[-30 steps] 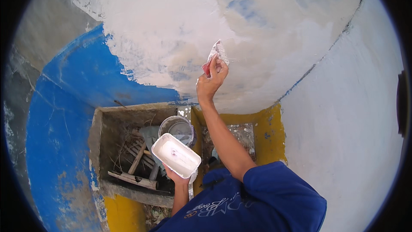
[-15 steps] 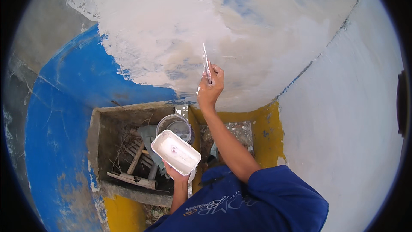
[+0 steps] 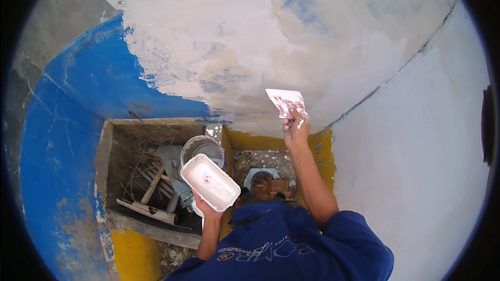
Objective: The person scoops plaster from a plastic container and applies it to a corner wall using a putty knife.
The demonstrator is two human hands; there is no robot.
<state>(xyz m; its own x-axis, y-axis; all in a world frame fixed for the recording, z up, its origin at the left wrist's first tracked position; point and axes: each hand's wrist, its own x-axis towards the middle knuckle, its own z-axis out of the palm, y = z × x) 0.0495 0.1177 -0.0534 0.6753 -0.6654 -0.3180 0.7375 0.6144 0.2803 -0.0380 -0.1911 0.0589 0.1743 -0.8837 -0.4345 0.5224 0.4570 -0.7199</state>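
My right hand (image 3: 297,127) grips a flat putty scraper (image 3: 287,103), reddish under smears of white paste, its broad face turned to view and its edge toward the wall. Below and to the left, my left hand (image 3: 208,208) holds a white rectangular tub (image 3: 211,182) from underneath. White paste coats the tub's inside. In front of both hands rises the wall (image 3: 208,36), with whitish putty spread over blue paint and ragged at its left border.
A concrete basin (image 3: 104,161) at the left holds sticks, a grey cloth (image 3: 174,161) and a wooden-handled tool (image 3: 152,184). Behind the tub stands a round bucket (image 3: 197,145). Yellow paint (image 3: 255,139) bands the lower wall. A pale wall (image 3: 406,151) closes the right side.
My right hand has moved right and down, and the scraper has turned from edge-on to show its flat face. The tub stays in my left hand, nearly in place.
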